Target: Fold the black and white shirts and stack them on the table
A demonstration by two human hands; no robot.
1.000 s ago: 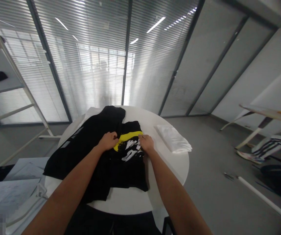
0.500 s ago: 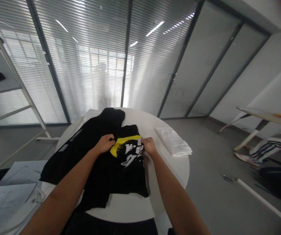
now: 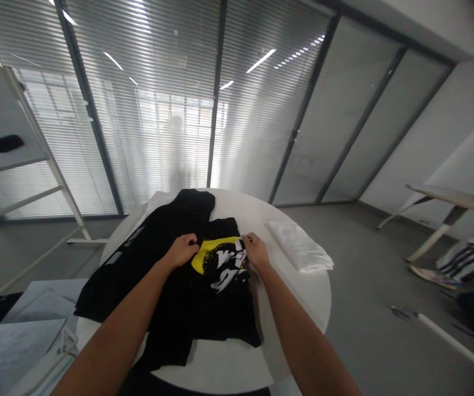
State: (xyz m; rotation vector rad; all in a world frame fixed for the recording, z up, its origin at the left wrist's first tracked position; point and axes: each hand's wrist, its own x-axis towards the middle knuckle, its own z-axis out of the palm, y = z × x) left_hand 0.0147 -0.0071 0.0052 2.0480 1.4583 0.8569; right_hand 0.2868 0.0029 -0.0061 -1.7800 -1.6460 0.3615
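Note:
A black T-shirt (image 3: 203, 313) with a yellow and white print (image 3: 220, 261) lies on a round white table (image 3: 303, 286). My left hand (image 3: 184, 250) is closed on the cloth at the left edge of the print. My right hand (image 3: 255, 251) pinches the cloth at the print's right edge. The fabric between the two hands is bunched up. More black clothing (image 3: 154, 231) lies spread under and to the left of the shirt, reaching the table's far edge.
A folded white garment (image 3: 300, 253) rests on the right part of the table. Papers (image 3: 17, 341) lie on a surface at the lower left. A metal frame (image 3: 34, 187) stands at the left, glass walls with blinds behind. A trestle table (image 3: 447, 203) and white pole (image 3: 455, 346) are on the right.
Both hands have gathered the printed part of the shirt, so the flat yellow band has bunched and more white print shows. The view has shifted slightly.

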